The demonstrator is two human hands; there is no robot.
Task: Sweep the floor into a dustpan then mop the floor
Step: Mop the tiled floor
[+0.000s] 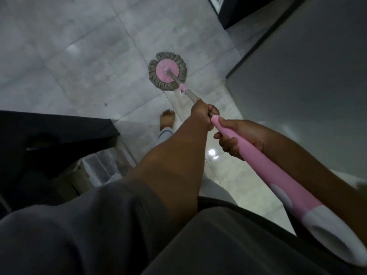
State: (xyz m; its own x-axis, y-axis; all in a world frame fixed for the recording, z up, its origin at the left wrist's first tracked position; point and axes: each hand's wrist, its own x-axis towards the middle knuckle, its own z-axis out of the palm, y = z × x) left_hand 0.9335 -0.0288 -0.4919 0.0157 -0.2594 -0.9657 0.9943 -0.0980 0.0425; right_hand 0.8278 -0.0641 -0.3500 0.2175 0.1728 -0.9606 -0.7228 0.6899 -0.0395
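The left hand (200,114) is closed tight round the mop (262,164), gripping its thin metal shaft (190,95) with the knuckles up. Its arm reaches out from a grey sleeve (99,215) at the lower left. The right hand (238,137) holds on just behind it, nearer the body. Its fingers are curled under the thick pink grip (299,195) and its thumb lies over the top. The two hands sit close together on the handle; whether they touch cannot be told. The grip widens toward the person and ends in a white cap (333,231) at the lower right edge.

From the hands the shaft slopes forward and down to the mop head (167,71) — a round pink disc ringed with grey strands. It lies flat on the pale tiled floor (79,46), over a grout line and just beside a tile corner. A bare foot (167,121) stands on the tiles nearer the person than the mop head, with a pale trouser hem (165,133) above it. Bright spots of light shine on the glossy tiles.

A dark piece of furniture (49,126) fills the left side, and a pale translucent container (103,169) shows below it — its contents are too blurred to make out. A dark cabinet (238,10) stands at the top right, and a plain grey panel (307,76) runs down the right side.
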